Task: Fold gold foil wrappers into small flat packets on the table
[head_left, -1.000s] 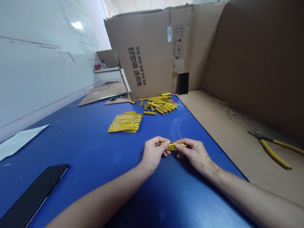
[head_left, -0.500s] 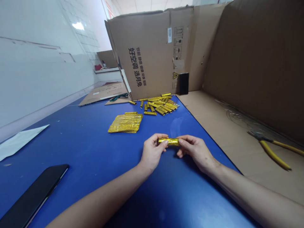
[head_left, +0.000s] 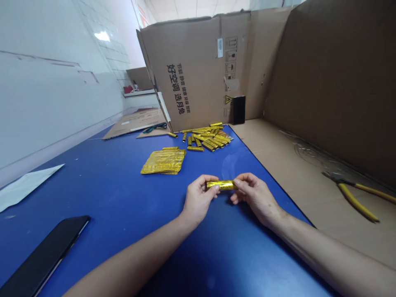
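Observation:
Between my two hands is a shiny gold foil tube [head_left: 225, 185], held level above the blue table [head_left: 130, 214]. My left hand [head_left: 198, 198] grips its left end, thumb in front and fingers behind. At the right end, my right hand [head_left: 254, 194] pinches the tube between thumb and forefinger, the other fingers curled below. Beyond my left hand lies a stack of flat gold foil wrappers [head_left: 163, 161]. A loose pile of similar gold tubes [head_left: 213, 138] is spread farther back, against the cardboard.
A large cardboard box [head_left: 201, 74] stands at the back, with a black phone [head_left: 239, 110] leaning on it. Yellow-handled pliers [head_left: 355, 202] lie on cardboard at right. Another dark phone [head_left: 46, 255] and a white sheet [head_left: 27, 185] are at left.
My right hand has shifted very slightly to the right along the tube's end. The left hand keeps its grip, and the wrappers and tube pile stay as they were.

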{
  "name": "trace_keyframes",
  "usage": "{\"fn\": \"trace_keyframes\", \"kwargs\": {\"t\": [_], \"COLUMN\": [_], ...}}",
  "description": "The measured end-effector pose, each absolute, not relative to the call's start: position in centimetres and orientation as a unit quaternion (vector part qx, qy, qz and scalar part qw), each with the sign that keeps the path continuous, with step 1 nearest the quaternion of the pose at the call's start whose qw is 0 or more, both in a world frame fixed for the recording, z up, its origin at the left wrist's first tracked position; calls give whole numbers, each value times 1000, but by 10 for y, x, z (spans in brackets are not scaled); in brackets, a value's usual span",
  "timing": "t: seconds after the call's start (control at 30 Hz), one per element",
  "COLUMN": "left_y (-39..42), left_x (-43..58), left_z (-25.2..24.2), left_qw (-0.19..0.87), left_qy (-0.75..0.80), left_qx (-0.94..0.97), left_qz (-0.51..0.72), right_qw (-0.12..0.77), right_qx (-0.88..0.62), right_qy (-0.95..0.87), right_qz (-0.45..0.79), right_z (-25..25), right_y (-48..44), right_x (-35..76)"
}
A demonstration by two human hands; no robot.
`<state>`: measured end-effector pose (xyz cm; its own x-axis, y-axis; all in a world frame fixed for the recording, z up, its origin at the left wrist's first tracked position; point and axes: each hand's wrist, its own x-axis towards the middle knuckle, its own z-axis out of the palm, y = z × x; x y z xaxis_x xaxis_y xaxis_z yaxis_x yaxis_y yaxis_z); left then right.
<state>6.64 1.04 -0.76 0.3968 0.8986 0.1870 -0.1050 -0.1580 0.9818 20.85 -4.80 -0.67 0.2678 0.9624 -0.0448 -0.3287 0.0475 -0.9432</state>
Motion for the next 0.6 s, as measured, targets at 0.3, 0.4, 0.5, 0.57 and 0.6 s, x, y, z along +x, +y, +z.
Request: {"fn": "trace_keyframes", "kwargs": {"t": [0.3,0.4,0.5,0.57,0.6], "left_y": [7,8,11,11,12], "left_x": [65,66,67,66,66], "left_z": [-8,-6,-5,-5,-5], "left_qw": [522,537,548,555,558], "left_qy": [311,349,382,393,398], "left_qx": [642,587,559,555,550], "left_qz": [467,495,491,480,477], "right_qw": [634,647,659,664,666], "right_qx": [-490,-489,-489,-490,-491], "right_qy": [-339,-329,-321,-318,-317], "right_qz": [494,483,472,467,464], "right_z": [-9,-8,-8,-9,-9], "right_y": [-48,-48,-48,-48,-48], "right_x": [209,209,208,208,208]}}
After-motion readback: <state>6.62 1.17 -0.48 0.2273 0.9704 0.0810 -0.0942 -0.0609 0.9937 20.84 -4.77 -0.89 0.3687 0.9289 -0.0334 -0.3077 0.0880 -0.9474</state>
